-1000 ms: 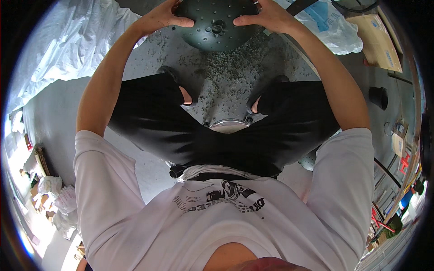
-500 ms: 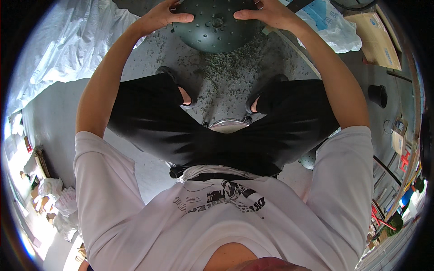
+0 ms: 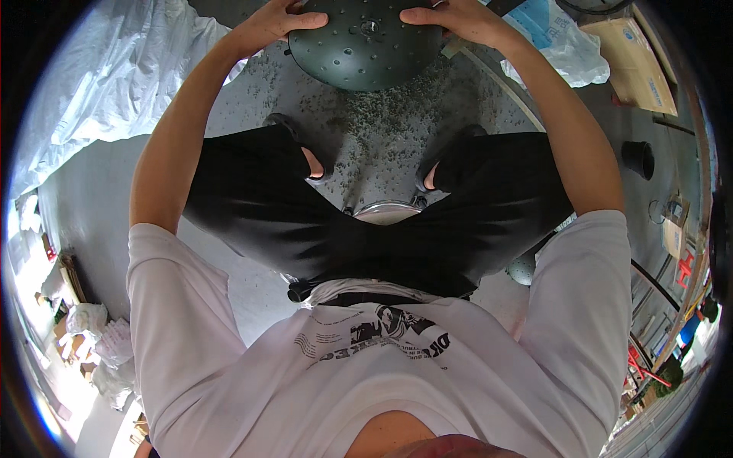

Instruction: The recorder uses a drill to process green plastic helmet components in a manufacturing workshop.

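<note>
A dark green, rounded shell (image 3: 359,57) dotted with small bumps or dimples is at the top centre, its upper part cut off by the picture edge. A small ring-like detail sits amid its dots. My left hand (image 3: 279,24) grips the shell's left side, thumb lying along its surface. On the opposite side my right hand (image 3: 462,21) holds it the same way, a ring on one finger. The other fingers of both hands are largely hidden behind the shell or out of the picture.
Dark crumbs litter the grey floor (image 3: 382,126) between my feet. White plastic sheeting (image 3: 114,84) lies at the left. On the right are a plastic bag (image 3: 565,57), a cardboard box (image 3: 630,65) and a black cup-shaped container (image 3: 637,160). Another greenish round thing (image 3: 522,269) shows beside my right thigh.
The shell has turned or shifted slightly in my hands, its ring-like detail now a little higher and to the right. Both hands keep their hold.
</note>
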`<state>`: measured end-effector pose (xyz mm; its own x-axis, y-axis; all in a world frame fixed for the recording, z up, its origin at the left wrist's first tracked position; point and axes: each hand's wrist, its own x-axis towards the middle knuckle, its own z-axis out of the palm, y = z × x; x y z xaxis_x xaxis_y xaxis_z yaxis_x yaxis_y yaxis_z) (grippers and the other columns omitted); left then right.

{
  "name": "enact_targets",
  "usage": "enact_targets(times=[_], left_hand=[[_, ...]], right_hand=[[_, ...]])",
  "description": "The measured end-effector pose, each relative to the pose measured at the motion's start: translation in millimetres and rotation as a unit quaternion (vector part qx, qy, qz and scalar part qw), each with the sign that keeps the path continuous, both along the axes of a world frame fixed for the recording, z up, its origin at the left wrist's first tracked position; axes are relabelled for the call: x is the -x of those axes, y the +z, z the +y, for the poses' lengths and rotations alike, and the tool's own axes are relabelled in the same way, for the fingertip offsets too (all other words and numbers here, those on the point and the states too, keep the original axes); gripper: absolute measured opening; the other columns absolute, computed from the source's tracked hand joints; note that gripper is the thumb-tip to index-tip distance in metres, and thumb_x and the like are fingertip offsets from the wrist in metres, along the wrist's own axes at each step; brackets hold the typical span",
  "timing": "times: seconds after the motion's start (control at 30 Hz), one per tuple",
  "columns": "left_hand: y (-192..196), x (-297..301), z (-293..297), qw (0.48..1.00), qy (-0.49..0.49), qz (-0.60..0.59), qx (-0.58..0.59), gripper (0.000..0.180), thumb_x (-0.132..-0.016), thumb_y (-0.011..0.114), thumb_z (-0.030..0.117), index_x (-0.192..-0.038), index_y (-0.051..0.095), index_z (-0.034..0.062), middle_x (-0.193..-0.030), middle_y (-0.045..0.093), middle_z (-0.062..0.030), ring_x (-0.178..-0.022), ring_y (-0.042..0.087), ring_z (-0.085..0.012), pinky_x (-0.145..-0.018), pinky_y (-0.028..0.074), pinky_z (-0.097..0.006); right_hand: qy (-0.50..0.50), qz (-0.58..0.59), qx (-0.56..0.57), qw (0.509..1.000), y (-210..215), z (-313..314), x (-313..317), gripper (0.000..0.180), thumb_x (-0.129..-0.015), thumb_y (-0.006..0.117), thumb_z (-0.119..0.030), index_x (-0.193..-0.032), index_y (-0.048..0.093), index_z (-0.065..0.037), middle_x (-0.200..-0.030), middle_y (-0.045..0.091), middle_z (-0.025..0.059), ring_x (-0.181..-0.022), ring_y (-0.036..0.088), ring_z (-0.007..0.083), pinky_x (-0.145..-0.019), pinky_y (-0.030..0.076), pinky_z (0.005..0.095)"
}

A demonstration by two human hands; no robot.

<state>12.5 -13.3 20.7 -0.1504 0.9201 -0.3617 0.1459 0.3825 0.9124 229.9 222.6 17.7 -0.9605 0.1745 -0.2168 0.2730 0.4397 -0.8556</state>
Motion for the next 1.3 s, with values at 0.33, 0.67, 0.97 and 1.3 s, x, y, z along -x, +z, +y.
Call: enact_targets(times=[0.33, 0.67, 0.97, 1.3], left_hand=[[1.1, 4.9, -1.4, 0.999, 0.0, 0.046, 0.016, 0.123, -0.067, 0.083, 0.072, -0.161, 0.033, 0.0119, -0.154, 0.047, -0.0167, -0.138, 0.047, -0.0367, -0.109, 0.041, -0.053], [-0.9, 5.0, -0.8, 0.999, 0.006, 0.046, 0.008, 0.12, -0.068, 0.084, 0.069, -0.16, 0.035, 0.0106, -0.152, 0.049, -0.0163, -0.137, 0.048, -0.0352, -0.109, 0.041, -0.051], [3.2, 4.1, -0.8, 0.999, 0.0, 0.042, -0.012, 0.119, -0.069, 0.085, 0.068, -0.16, 0.035, 0.01, -0.152, 0.049, -0.0162, -0.137, 0.048, -0.0357, -0.112, 0.04, -0.051], [0.5, 6.3, -0.1, 1.0, 0.005, 0.016, -0.014, 0.118, -0.068, 0.087, 0.065, -0.159, 0.036, 0.0092, -0.152, 0.049, -0.0156, -0.137, 0.049, -0.0341, -0.111, 0.041, -0.049]], right_hand=[[-0.002, -0.011, 0.022, 1.0, 2.7, -0.2, 1.5, 0.099, -0.082, 0.082, -0.059, -0.154, 0.044, -0.004, -0.135, 0.062, 0.0197, -0.115, 0.063, 0.0307, -0.096, 0.05, 0.0406], [-0.011, -0.025, 0.013, 1.0, 4.3, -1.0, 0.0, 0.1, -0.081, 0.082, -0.061, -0.154, 0.044, -0.005, -0.13, 0.064, 0.0208, -0.113, 0.064, 0.0324, -0.094, 0.05, 0.0409], [-0.016, -0.036, -0.014, 0.999, 7.5, -1.3, 1.3, 0.1, -0.08, 0.082, -0.062, -0.154, 0.045, -0.006, -0.135, 0.061, 0.0213, -0.118, 0.061, 0.033, -0.096, 0.05, 0.0421], [0.005, -0.003, 0.01, 1.0, 3.3, 2.1, 2.5, 0.102, -0.079, 0.083, -0.061, -0.155, 0.043, -0.004, -0.143, 0.057, 0.0212, -0.126, 0.058, 0.0339, -0.102, 0.048, 0.0432]])
